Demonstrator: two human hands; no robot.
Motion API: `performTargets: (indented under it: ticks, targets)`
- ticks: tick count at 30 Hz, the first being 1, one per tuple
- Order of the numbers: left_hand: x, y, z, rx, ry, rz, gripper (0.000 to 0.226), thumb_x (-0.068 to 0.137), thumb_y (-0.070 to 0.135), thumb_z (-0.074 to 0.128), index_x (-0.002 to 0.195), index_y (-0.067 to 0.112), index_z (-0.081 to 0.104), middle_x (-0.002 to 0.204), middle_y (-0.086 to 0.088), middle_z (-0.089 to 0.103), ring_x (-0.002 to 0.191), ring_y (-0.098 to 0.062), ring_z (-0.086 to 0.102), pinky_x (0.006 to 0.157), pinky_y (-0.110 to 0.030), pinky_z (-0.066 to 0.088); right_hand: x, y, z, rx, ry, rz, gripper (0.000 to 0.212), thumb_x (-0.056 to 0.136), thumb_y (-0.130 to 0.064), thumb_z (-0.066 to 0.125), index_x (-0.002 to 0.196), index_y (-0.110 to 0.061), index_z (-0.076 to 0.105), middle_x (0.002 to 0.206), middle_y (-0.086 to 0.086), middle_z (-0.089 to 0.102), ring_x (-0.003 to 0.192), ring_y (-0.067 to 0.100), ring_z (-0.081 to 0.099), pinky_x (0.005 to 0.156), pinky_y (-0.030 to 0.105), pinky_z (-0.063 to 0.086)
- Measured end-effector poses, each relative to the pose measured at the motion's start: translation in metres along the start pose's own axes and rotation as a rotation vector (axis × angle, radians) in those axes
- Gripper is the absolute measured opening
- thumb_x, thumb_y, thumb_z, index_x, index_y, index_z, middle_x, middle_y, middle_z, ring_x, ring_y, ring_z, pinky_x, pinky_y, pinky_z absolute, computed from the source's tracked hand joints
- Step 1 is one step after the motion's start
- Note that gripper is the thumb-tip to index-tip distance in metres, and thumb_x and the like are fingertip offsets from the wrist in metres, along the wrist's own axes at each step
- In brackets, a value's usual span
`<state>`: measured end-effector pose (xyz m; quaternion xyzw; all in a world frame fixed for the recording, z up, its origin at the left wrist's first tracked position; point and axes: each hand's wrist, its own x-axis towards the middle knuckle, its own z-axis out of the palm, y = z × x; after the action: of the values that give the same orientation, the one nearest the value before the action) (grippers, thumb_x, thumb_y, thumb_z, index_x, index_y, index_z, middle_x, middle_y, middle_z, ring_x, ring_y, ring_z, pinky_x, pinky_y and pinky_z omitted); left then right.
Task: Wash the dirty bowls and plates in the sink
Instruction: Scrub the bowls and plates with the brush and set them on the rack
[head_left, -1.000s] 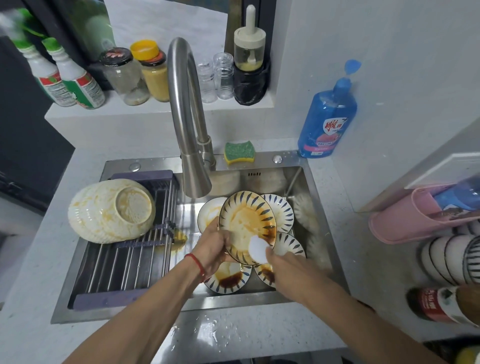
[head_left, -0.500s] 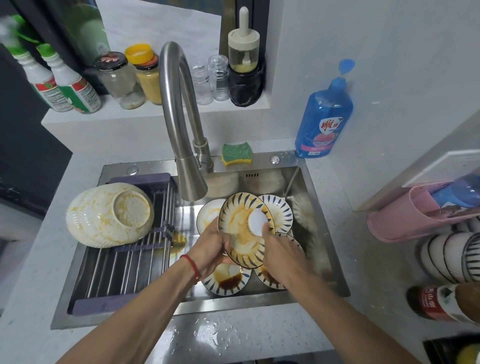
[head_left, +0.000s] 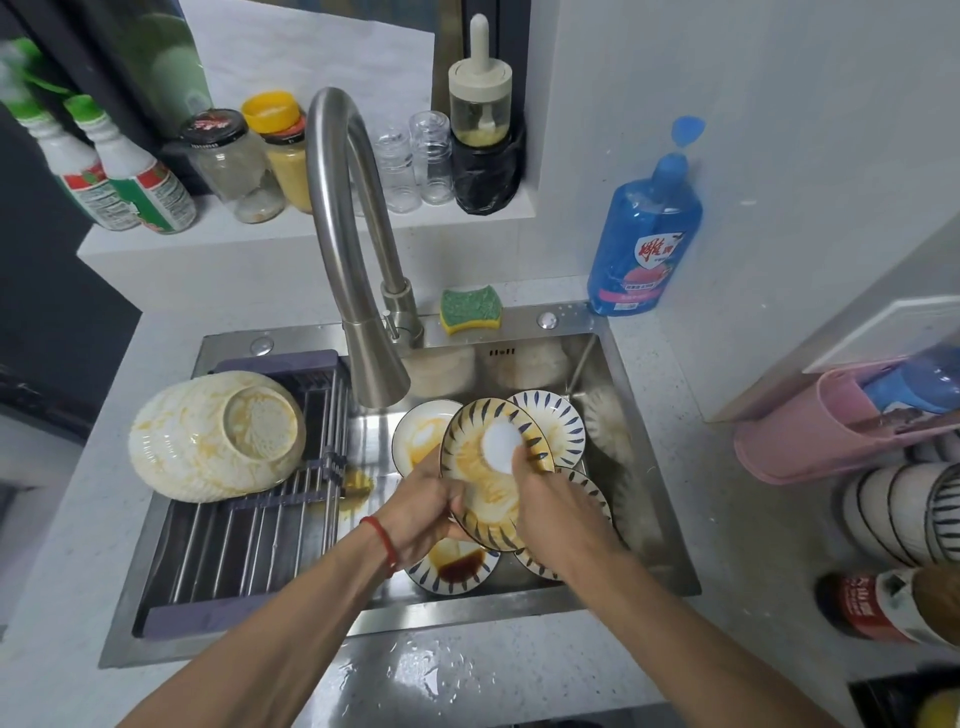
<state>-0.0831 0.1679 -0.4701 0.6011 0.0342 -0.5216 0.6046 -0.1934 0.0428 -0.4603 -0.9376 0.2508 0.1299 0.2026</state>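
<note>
Left hand: we see our left hand (head_left: 422, 512) curled round the lower left rim of a striped plate (head_left: 485, 493), holding it tilted above the sink (head_left: 644, 467).
Right hand: our right hand (head_left: 558, 512) pinches a white scrub pad (head_left: 501, 446) and presses it onto the plate's face toward 1 o'clock.
Plate: yellow smears streak its middle; it sits just below the faucet spout (head_left: 375, 375).
Sink: more striped plates lie under it, one with dark sauce (head_left: 457, 569) at 6 o'clock and another at 2 o'clock (head_left: 558, 422).
Rack: at 9 o'clock a stained bowl (head_left: 215, 436) rests upside down on the drain rack (head_left: 249, 540).
Desk: a green sponge (head_left: 470, 310) sits at 12 o'clock on the sink's rim, and a blue soap bottle (head_left: 644, 234) stands on the desk (head_left: 737, 535) toward 1 o'clock.
</note>
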Motion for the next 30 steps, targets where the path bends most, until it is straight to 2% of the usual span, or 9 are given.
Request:
performTargets:
  ticks: [2,4,6,9,13,16,22,24,30]
  targets:
    - [-0.001,0.001,-0.001,-0.045,-0.009,-0.007,0.068,0.075,-0.03,0.022,0.118,0.006,0.06,0.06,-0.004,0.06,0.047,-0.015,0.059,0.042,-0.036,0.057,-0.014,-0.013,0.004,0.019,-0.019,-0.087,0.076,0.098,-0.006,0.046,0.162,-0.019,0.007,0.097,0.008,0.064,0.08,0.026,0.056,0.07,0.037,0.04]
    - [-0.002,0.002,-0.004,-0.128,-0.036,0.008,0.067,0.075,-0.031,0.024,0.121,0.004,0.058,0.086,-0.018,0.073,0.073,-0.031,0.075,0.052,-0.046,0.062,-0.011,-0.002,0.001,0.017,0.009,-0.04,0.077,0.099,-0.007,0.047,0.163,-0.019,0.007,0.093,0.006,0.064,0.079,0.026,0.059,0.069,0.037,0.044]
    - [0.001,-0.002,-0.009,-0.171,-0.038,0.015,0.072,0.071,-0.03,0.029,0.129,0.001,0.057,0.113,-0.027,0.071,0.098,-0.044,0.072,0.065,-0.057,0.064,-0.009,0.003,-0.003,-0.018,0.016,0.008,0.075,0.099,-0.007,0.047,0.162,-0.016,0.008,0.103,0.01,0.069,0.083,0.026,0.063,0.07,0.037,0.045]
    - [0.001,-0.003,-0.011,-0.174,-0.007,0.01,0.079,0.063,-0.026,0.036,0.138,-0.005,0.051,0.109,-0.029,0.064,0.084,-0.038,0.067,0.056,-0.047,0.063,-0.035,-0.02,0.001,-0.099,-0.024,-0.131,0.076,0.099,-0.007,0.045,0.163,-0.016,0.004,0.113,0.012,0.066,0.094,0.03,0.064,0.074,0.04,0.044]
    - [0.0,-0.005,-0.015,-0.203,-0.039,0.058,0.08,0.066,-0.027,0.038,0.138,0.003,0.053,0.134,-0.029,0.063,0.116,-0.048,0.066,0.08,-0.07,0.057,-0.019,0.0,-0.006,-0.108,-0.008,0.033,0.071,0.101,-0.007,0.042,0.163,-0.013,0.007,0.113,0.012,0.066,0.097,0.029,0.065,0.07,0.037,0.039]
    - [0.0,-0.006,-0.017,-0.179,-0.017,0.063,0.085,0.057,-0.021,0.045,0.137,0.005,0.056,0.136,-0.032,0.059,0.11,-0.043,0.067,0.073,-0.057,0.063,-0.038,-0.019,0.003,-0.125,-0.079,-0.084,0.073,0.099,-0.004,0.042,0.162,-0.014,0.008,0.112,0.014,0.066,0.099,0.033,0.065,0.072,0.041,0.039]
    - [-0.001,-0.006,-0.026,-0.15,0.008,0.061,0.083,0.059,-0.022,0.046,0.137,0.005,0.053,0.128,-0.03,0.064,0.099,-0.041,0.07,0.078,-0.061,0.06,-0.031,-0.008,0.001,-0.07,-0.094,0.014,0.072,0.099,-0.005,0.042,0.162,-0.016,0.011,0.119,0.014,0.065,0.105,0.033,0.063,0.075,0.04,0.039]
    - [-0.001,-0.006,-0.029,-0.142,0.017,0.083,0.086,0.057,-0.021,0.045,0.138,0.005,0.053,0.128,-0.031,0.065,0.101,-0.041,0.068,0.076,-0.057,0.059,-0.049,-0.024,0.005,-0.073,-0.137,-0.088,0.074,0.099,-0.006,0.045,0.163,-0.018,0.008,0.118,0.015,0.064,0.106,0.034,0.063,0.076,0.04,0.038]
    - [-0.005,-0.004,-0.031,-0.162,0.006,0.103,0.089,0.058,-0.02,0.05,0.141,0.011,0.048,0.134,-0.028,0.062,0.115,-0.046,0.063,0.093,-0.07,0.052,-0.038,-0.015,0.004,-0.102,-0.118,-0.008,0.072,0.101,-0.008,0.043,0.163,-0.016,0.007,0.119,0.014,0.063,0.104,0.032,0.06,0.075,0.04,0.037]
